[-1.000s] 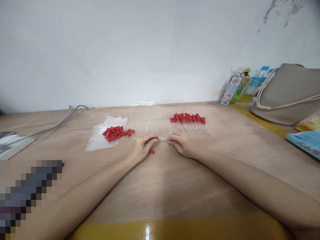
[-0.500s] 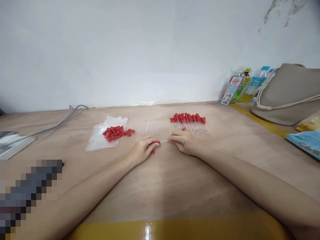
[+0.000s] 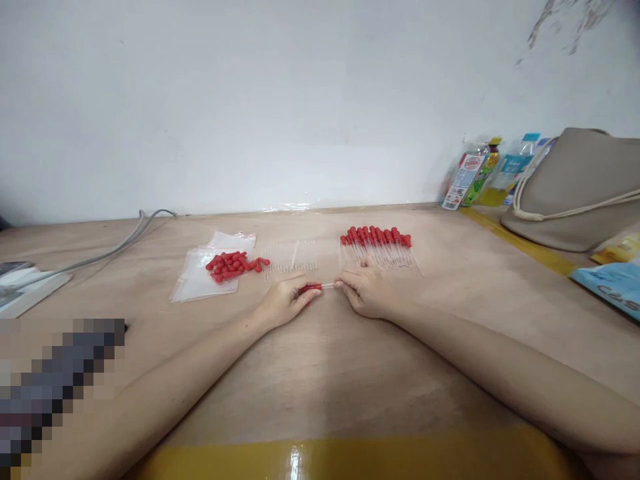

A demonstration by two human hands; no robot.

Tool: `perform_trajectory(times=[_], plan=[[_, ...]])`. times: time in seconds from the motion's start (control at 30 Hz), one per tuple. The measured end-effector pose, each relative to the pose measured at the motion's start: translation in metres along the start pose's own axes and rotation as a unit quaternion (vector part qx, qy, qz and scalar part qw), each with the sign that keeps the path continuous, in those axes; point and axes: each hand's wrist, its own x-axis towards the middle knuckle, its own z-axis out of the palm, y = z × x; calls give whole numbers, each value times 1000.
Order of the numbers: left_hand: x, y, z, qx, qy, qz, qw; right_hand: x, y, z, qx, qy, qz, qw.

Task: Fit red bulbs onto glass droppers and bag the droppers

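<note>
Between thumb and fingers, my left hand (image 3: 286,300) holds a red rubber dropper bulb (image 3: 313,287). My right hand (image 3: 367,288) pinches a thin clear glass dropper tube (image 3: 327,285), whose left end meets the bulb's mouth. Another bit of red shows beneath my left hand. Behind my hands lies a row of bare glass tubes (image 3: 293,256). To its left, loose red bulbs (image 3: 227,267) are heaped on clear plastic bags (image 3: 193,280). Droppers with red bulbs fitted (image 3: 377,237) lie side by side beyond my right hand.
At the back right stand a carton (image 3: 464,180), drink bottles (image 3: 513,170) and a grey-beige bag (image 3: 580,190). A blue packet (image 3: 610,287) lies at the right edge. A grey cable (image 3: 107,253) runs along the left. Yellow tape (image 3: 350,457) covers the table's front edge.
The left thumb has lowered, so more of the red bulb shows. My right hand has shifted slightly, and the tube still meets the bulb. Things on the table stay put.
</note>
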Motion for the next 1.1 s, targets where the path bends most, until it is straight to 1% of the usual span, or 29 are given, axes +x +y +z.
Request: perform_trajectory(times=[0.17,0.33,0.43,0.53,0.6,0.63,0.67,0.73,0.8,0.87,0.93,1.0,1.1], plan=[[-1,0,0,1,-5,9,1000,1,-3,4,0,-25,16,1000],[-1,-1,0,2,-5,10,1000,4,-4,5,23,-54,26,998],[0,0,0,3,-10,-1,1000,7,-5,0,17,-76,31,996],[0,1,0,10,-9,-14,1000,11,-7,-9,-6,-102,20,995],[-2,0,-3,16,5,-21,1000,13,-7,-16,-12,-122,19,992],[-3,0,-5,21,15,-25,999,14,-6,-19,-8,-130,31,991],[-5,-1,-8,28,26,-30,999,15,-4,-21,4,-134,58,989],[-9,-1,-15,39,28,-35,998,17,4,-23,41,-129,151,979],[-12,-1,-23,36,-2,-35,999,20,15,-24,72,-118,256,957],[-14,0,-30,20,-49,-21,998,25,26,-22,67,-103,338,933],[-14,0,-33,-8,-88,0,996,32,36,-19,38,-85,385,918],[-13,0,-33,-37,-112,13,993,42,42,-13,3,-64,412,909],[-12,-2,-30,-59,-125,-3,990,57,46,-2,-62,-51,430,899]])
